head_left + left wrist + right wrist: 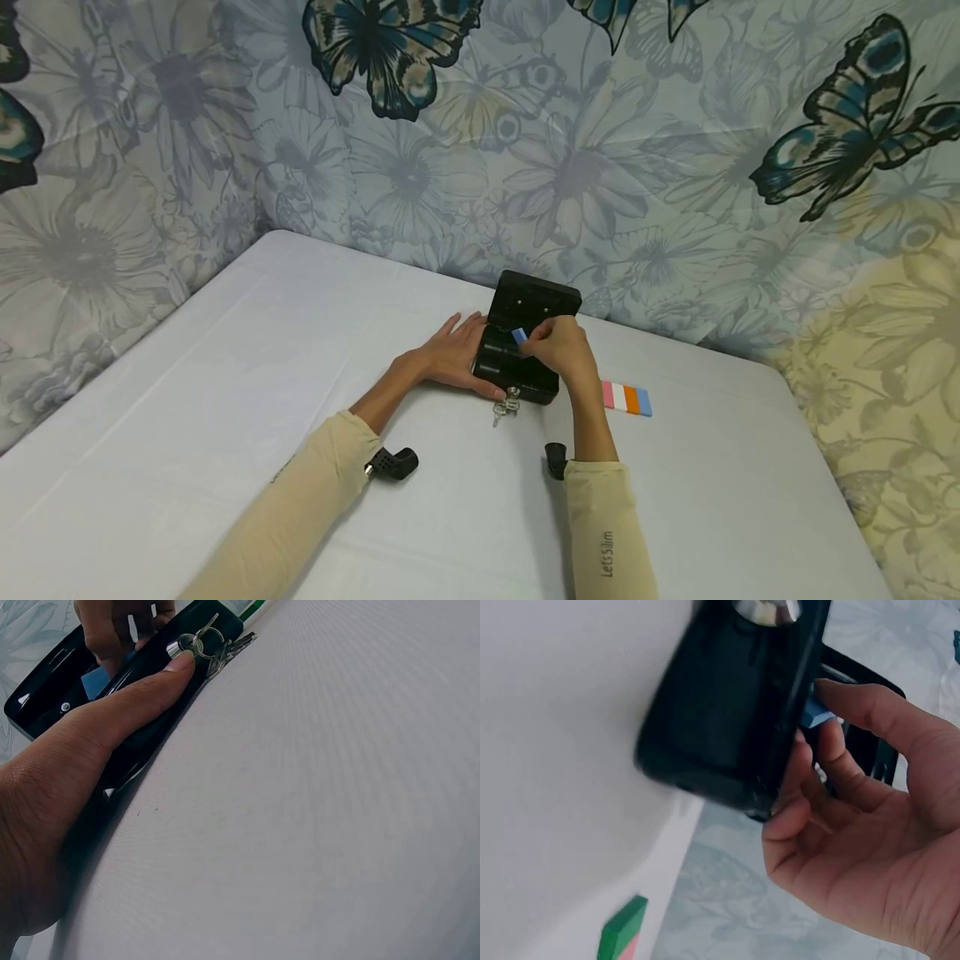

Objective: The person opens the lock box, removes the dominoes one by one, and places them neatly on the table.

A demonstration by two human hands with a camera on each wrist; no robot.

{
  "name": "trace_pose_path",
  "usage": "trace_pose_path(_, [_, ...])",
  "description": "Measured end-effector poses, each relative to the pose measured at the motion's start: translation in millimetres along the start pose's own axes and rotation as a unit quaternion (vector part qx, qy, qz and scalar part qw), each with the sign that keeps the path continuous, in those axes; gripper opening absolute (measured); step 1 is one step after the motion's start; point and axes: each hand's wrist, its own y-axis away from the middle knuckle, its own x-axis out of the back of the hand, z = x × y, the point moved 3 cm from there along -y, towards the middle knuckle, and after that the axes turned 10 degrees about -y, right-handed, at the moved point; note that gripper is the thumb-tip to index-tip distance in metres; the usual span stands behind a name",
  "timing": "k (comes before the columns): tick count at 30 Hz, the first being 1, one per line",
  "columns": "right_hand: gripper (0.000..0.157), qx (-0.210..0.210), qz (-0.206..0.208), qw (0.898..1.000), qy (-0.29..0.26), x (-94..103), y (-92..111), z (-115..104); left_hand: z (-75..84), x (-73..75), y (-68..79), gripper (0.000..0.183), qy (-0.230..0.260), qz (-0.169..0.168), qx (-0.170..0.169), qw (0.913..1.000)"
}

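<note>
A black lockbox [516, 358] stands on the table with its lid [534, 293] raised at the back. Between thumb and index finger, my right hand [562, 346] pinches a small blue block [520, 336] over the box's inside; the blue block [815, 712] also shows in the right wrist view. My left hand [457, 358] rests against the box's left side with its fingers straight. Its thumb [135, 705] lies along the front wall, the tip by the lock. From the lock hang keys [225, 656] on a ring.
Right of the box, a row of coloured blocks [626, 398] lies on the white table [450, 517], partly behind my right forearm. A green block [621, 930] shows at its end in the right wrist view. A patterned cloth wall [465, 183] rises behind the table.
</note>
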Motion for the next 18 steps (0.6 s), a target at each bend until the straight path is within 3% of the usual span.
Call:
trace_pose_path(6, [0.014, 0.008, 0.006, 1.0, -0.013, 15.9, 4.6, 2.9, -0.1, -0.7, -1.0, 0.123, -0.001, 0.001, 0.002, 1.0])
trace_pose_path(14, [0.016, -0.018, 0.0, 0.999, -0.051, 42.9, 12.6, 7.5, -0.1, -1.1, -2.1, 0.124, 0.0, 0.009, -0.002, 1.0])
trace_pose_path(18, [0.032, -0.035, 0.002, 0.997, -0.075, 59.2, 15.8, 16.7, -0.8, -1.5, -2.3, 0.124, -0.002, 0.006, -0.001, 1.0])
